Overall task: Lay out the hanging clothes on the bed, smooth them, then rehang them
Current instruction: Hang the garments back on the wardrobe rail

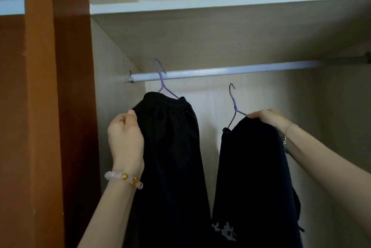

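Note:
Two black garments hang on purple wire hangers inside an open wardrobe. The left black garment (pixel 170 147) has an elastic waistband, and its hanger (pixel 160 79) has its hook level with the silver rail (pixel 220 71). My left hand (pixel 125 137) grips this garment's left edge near the top. The right black garment (pixel 253 177) carries a white print near its bottom. Its hanger (pixel 233 103) is off the rail, with its hook below the bar. My right hand (pixel 269 118) holds that hanger's right shoulder together with the cloth.
A white shelf (pixel 220 2) runs above the rail. A brown wardrobe frame (pixel 60 107) stands at the left, close to my left arm. The rail to the right of the hangers carries nothing else.

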A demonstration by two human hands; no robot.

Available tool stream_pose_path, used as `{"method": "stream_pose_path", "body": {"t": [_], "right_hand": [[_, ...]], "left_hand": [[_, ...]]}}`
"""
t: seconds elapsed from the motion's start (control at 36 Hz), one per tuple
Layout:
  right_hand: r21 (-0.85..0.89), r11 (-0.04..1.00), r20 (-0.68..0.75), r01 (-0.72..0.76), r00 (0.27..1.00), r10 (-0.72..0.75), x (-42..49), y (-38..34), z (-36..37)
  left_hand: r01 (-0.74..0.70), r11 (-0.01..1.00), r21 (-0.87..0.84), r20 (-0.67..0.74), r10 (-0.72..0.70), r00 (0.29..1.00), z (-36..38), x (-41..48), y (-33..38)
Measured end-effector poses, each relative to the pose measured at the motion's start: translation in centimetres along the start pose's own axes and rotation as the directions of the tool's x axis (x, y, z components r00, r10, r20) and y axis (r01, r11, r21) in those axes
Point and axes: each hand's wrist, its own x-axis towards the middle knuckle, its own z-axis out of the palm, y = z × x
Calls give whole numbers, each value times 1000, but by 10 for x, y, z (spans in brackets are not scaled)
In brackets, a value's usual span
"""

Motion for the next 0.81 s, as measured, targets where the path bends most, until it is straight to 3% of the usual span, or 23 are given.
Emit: {"method": "stream_pose_path", "body": {"t": [0.25,0.5,0.81], "right_hand": [[9,1000,76,21,997,-22,28,-14,30],[59,997,102,46,993,-52,55,-37,57],[332,943,171,33,981,-95,75,-54,73]], "left_hand": [[-14,973,232,-19,19,1000,44,34,-3],[21,928,371,15,-29,999,32,27,-47],[-43,906,420,49,25,998,23,30,-50]]}}
